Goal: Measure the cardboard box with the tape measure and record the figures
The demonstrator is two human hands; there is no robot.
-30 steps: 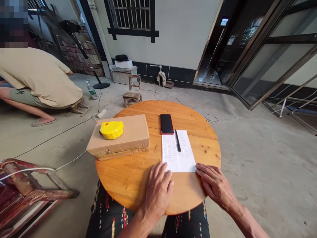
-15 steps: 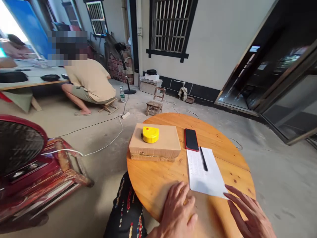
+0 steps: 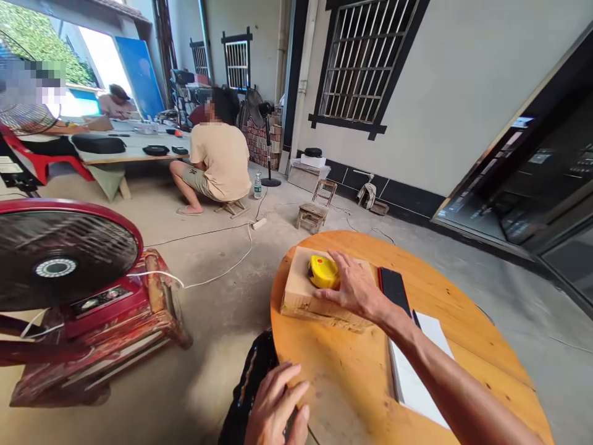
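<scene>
My right hand (image 3: 354, 285) is over the cardboard box (image 3: 303, 303), its thumb and fingers spread at the right side of a yellow tape measure (image 3: 322, 272). The tape measure lies on top of the box; whether the fingertips touch it is hard to tell. My left hand (image 3: 280, 405) is at the near edge of the round wooden table (image 3: 491, 346), fingers apart and holding nothing. Beneath my right forearm lies a white sheet of paper (image 3: 435, 330), partly covered. A black pen (image 3: 416, 319) shows only its end, near a dark phone with a red edge (image 3: 393, 289).
A red fan (image 3: 106, 293) stands on a worn wooden stand at left. Behind it, a person (image 3: 220, 157) sits on a low stool by a long table (image 3: 134, 142). A small wooden chair (image 3: 312, 215) and a cable (image 3: 222, 275) are on the floor.
My right hand has gone from beside the paper across to the tape measure on the box. My left hand has drawn back to the table's edge. The view has turned left.
</scene>
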